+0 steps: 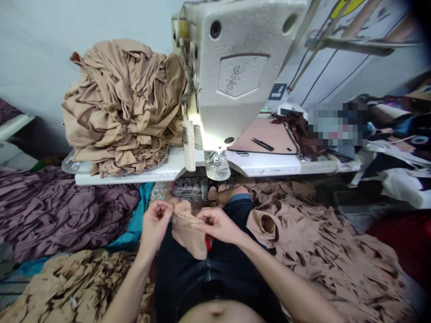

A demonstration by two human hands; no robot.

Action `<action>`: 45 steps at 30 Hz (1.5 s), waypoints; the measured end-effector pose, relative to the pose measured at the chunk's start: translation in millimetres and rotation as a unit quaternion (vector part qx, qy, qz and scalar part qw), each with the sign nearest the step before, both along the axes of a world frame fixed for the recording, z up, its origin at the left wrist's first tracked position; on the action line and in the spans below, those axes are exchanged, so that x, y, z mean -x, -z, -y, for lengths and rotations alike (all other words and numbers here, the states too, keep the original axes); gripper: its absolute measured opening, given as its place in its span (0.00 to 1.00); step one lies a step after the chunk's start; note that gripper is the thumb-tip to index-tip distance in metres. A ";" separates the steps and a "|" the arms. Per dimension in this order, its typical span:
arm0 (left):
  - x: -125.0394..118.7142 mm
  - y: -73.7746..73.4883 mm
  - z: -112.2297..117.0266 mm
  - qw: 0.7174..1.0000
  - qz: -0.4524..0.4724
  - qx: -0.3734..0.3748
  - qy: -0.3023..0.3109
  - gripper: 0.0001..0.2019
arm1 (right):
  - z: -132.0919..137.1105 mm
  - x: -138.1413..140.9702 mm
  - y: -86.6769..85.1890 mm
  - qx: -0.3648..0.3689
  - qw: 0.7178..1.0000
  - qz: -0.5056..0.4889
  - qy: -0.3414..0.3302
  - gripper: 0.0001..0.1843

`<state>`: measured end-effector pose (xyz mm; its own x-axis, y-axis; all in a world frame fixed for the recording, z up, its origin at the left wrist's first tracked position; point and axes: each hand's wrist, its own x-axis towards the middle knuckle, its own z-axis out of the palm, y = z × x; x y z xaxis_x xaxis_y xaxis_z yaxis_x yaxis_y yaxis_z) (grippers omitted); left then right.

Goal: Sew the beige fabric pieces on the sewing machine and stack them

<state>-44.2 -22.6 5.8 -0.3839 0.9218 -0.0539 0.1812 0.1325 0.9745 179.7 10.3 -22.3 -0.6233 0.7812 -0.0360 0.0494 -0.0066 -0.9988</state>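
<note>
Between my hands a small beige fabric piece (190, 235) hangs over my lap. My left hand (158, 220) pinches its upper left edge between thumb and fingers. On the other side my right hand (217, 224) is closed on the upper right edge, so the top is drawn out between them. A bit of red shows behind the cloth's lower right. Just beyond the hands stands a white sewing machine (242, 116), its lamp lit over the needle area. Exactly how the fingertips sit on the cloth is too small to tell.
A tall heap of beige garments (124, 103) sits left of the machine on the white table (276, 167). Thread snips (262, 144) lie to its right. Purple cloth (67, 211) and more beige cloth (323, 246) are piled beside my legs. Scraps crowd the far right.
</note>
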 end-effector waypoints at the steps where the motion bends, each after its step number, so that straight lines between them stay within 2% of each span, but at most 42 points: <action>1: -3.1 4.0 1.3 0.999 -0.042 -0.019 0.014 0.14 | -4.2 -7.9 -4.7 -0.004 1.000 0.013 -0.018 0.21; 3: -14.3 10.0 5.0 0.990 -0.086 -0.033 0.108 0.16 | -12.6 -20.4 -13.3 -0.003 0.997 0.036 -0.065 0.23; 6: -32.9 15.9 10.1 0.941 -0.061 0.030 0.331 0.20 | -25.2 -35.0 -24.0 -0.003 0.993 0.063 -0.102 0.23; 8: -40.1 18.1 11.3 0.913 -0.065 0.070 0.396 0.20 | -33.4 -46.1 -30.6 -0.002 0.991 0.090 -0.098 0.21; 11: -42.3 16.4 9.7 0.909 -0.100 0.076 0.398 0.18 | -44.2 -65.5 -39.9 -0.019 0.986 0.134 -0.093 0.19; 13: -41.3 12.0 7.1 0.905 -0.109 0.067 0.405 0.18 | -49.3 -76.7 -43.9 -0.074 0.980 0.147 -0.112 0.18; 16: -40.2 5.7 2.4 0.895 -0.135 0.058 0.420 0.18 | -53.0 -85.5 -44.5 -0.150 0.964 0.167 -0.146 0.14; 19: -39.1 4.3 -0.9 0.889 -0.206 0.030 0.409 0.18 | -53.2 -86.7 -41.0 -0.170 0.952 0.204 -0.153 0.15; 21: -37.6 4.7 -1.0 0.885 -0.265 0.000 0.382 0.16 | -52.8 -86.6 -39.2 -0.194 0.945 0.222 -0.142 0.14; 23: -36.2 4.2 0.5 0.884 -0.298 -0.020 0.360 0.12 | -52.1 -86.9 -39.3 -0.223 0.940 0.231 -0.115 0.08; 24: -35.7 3.2 1.6 0.884 -0.298 -0.021 0.360 0.13 | -51.5 -87.0 -40.0 -0.237 0.938 0.234 -0.099 0.06; 26: -35.4 0.0 2.9 0.888 -0.262 -0.006 0.378 0.15 | -49.4 -86.1 -41.9 -0.257 0.935 0.233 -0.073 0.09; 29: -35.9 -6.1 0.5 0.897 -0.174 0.023 0.406 0.16 | -43.4 -80.8 -43.1 -0.242 0.948 0.192 -0.082 0.10; 33: -36.3 -11.2 -9.2 0.896 -0.124 0.005 0.426 0.16 | -34.6 -71.9 -38.7 -0.145 0.978 0.101 -0.111 0.18; 36: -38.2 -12.0 -13.3 0.898 -0.074 0.031 0.432 0.14 | -31.7 -71.5 -35.0 -0.098 0.988 0.084 -0.080 0.21; 40: -42.1 -14.6 -14.5 0.925 -0.007 0.047 0.377 0.13 | -29.9 -76.6 -35.2 -0.061 0.995 0.081 -0.021 0.23; 42: -42.4 -17.7 -16.9 0.930 -0.033 0.020 0.365 0.17 | -27.5 -78.5 -40.0 -0.067 0.994 0.082 0.024 0.24; 45: -41.2 -23.4 -24.2 0.927 -0.090 -0.036 0.363 0.13 | -21.6 -78.5 -56.0 -0.147 0.979 0.104 0.096 0.20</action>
